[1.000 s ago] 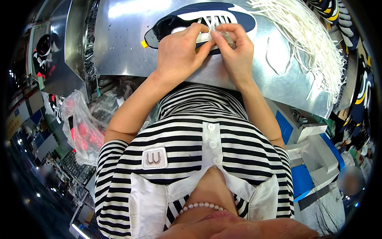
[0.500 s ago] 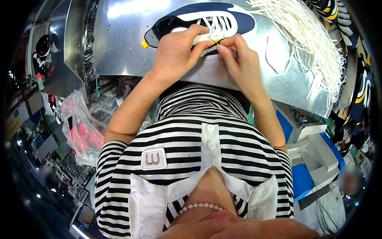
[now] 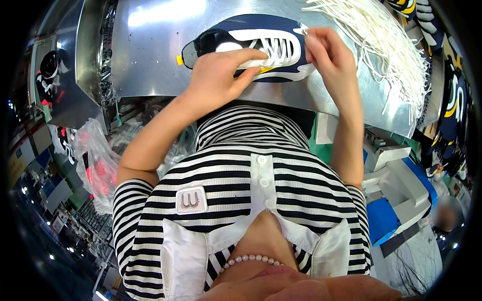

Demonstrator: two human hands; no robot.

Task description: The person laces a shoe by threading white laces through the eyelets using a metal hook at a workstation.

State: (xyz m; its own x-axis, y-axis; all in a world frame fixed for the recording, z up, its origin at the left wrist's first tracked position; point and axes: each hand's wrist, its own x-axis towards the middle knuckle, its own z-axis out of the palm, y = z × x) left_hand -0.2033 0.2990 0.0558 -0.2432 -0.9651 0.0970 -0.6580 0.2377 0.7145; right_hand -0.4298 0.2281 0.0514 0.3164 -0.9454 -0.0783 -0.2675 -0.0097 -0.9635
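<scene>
A navy and white sneaker upper (image 3: 268, 22) lies on its side along the metal table, its toe to the right. White shoelace (image 3: 276, 49) crosses its eyelets. My left hand (image 3: 221, 72) is closed on the near eyelet edge, thumb and fingers pinching it beside a yellow patch. At the toe end, my right hand (image 3: 331, 55) has its fingers bent together. A bit of white shows by its fingertips, but whether it is lace or shoe trim I cannot tell.
A heap of loose white laces (image 3: 386, 60) covers the right part of the metal table (image 3: 150, 60). More shoe uppers (image 3: 452, 113) hang or lie at far right. A clear plastic bag (image 3: 98, 165) is at the left, and a grey and blue machine part (image 3: 401, 185) at the right.
My right hand has moved away from the eyelets, rightward and up to the toe. My left hand still pinches the eyelet edge. The shoe upper has shifted slightly down and left.
</scene>
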